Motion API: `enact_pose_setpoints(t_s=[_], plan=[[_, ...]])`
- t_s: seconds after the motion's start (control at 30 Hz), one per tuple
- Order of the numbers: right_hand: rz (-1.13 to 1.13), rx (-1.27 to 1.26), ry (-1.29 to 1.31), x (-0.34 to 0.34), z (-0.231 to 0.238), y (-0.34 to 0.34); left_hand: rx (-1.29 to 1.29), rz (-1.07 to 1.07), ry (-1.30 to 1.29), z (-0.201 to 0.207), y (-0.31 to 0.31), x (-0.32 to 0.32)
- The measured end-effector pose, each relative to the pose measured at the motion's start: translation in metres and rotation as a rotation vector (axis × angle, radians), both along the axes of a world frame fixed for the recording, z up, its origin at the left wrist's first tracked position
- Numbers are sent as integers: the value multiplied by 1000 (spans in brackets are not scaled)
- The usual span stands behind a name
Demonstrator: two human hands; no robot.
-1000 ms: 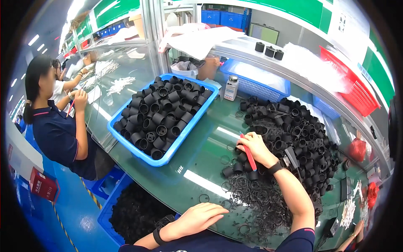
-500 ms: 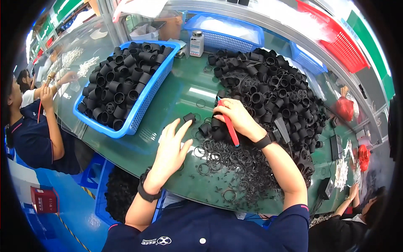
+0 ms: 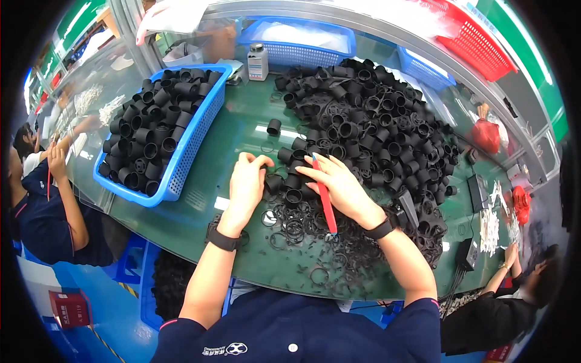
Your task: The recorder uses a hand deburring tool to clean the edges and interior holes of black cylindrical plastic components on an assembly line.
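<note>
My right hand (image 3: 339, 184) holds a thin red tool (image 3: 325, 199) that points down toward me, its fingers resting on black plastic rings at the near edge of a big pile of black cylindrical parts (image 3: 375, 127). My left hand (image 3: 247, 184) lies beside it with fingers curled on a black ring part (image 3: 275, 181). Thin black trimmed rings (image 3: 296, 230) are scattered on the green table (image 3: 230, 133) just below both hands. Both wrists wear dark bands.
A blue basket (image 3: 187, 151) full of black parts stands to the left. A small white bottle (image 3: 258, 62) and another blue basket (image 3: 302, 42) sit at the back, a red basket (image 3: 484, 42) farther right. Other people work at left and lower right.
The view has tilted down and closer. My left hand has come up from the table's near edge to the parts beside my right hand, which still holds the red tool.
</note>
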State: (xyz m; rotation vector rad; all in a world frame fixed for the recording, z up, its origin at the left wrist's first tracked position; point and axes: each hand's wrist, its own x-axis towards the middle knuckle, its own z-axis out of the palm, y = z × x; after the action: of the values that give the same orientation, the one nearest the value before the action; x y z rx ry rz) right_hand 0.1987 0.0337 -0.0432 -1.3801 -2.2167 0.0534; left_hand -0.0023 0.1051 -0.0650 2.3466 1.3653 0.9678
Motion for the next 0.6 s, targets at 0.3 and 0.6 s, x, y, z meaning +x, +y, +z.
enact_pose_setpoints(t_s=[0.3, 0.6], plan=[[-161, -68, 184, -1, 40, -62, -47, -202, 26, 6, 11, 20], [-276, -152, 368, -4, 59, -114, -77, 223, 124, -18, 111, 26]])
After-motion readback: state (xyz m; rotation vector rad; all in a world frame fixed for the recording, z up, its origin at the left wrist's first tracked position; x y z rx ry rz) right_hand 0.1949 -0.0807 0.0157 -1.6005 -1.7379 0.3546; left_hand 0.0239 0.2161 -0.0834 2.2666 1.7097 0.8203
